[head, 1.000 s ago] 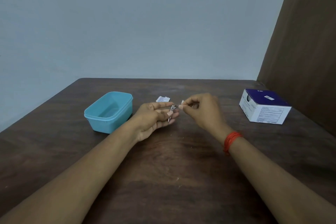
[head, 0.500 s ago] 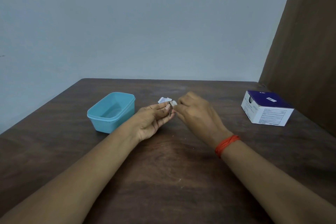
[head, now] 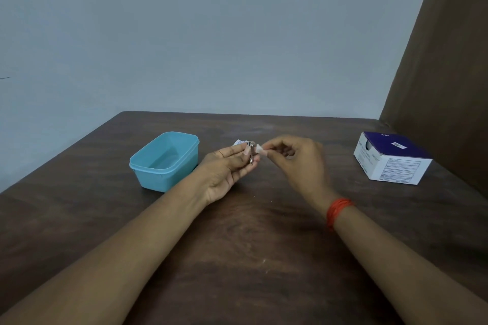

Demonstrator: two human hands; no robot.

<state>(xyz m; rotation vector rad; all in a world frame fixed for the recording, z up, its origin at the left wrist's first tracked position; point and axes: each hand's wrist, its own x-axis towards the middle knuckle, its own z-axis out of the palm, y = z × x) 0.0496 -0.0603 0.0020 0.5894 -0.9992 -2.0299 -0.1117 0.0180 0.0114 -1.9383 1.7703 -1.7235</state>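
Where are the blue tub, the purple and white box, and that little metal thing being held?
Blue tub (head: 158,179): head view, on its front wall.
Box (head: 396,170): head view, on its white front side.
Metal clip (head: 250,159): head view, on its silver handle.

Head-worn wide view, looking forward and down, seemingly close over table (head: 264,258)

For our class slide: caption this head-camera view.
Left hand holds a small metal object; right hand pinches a white piece.
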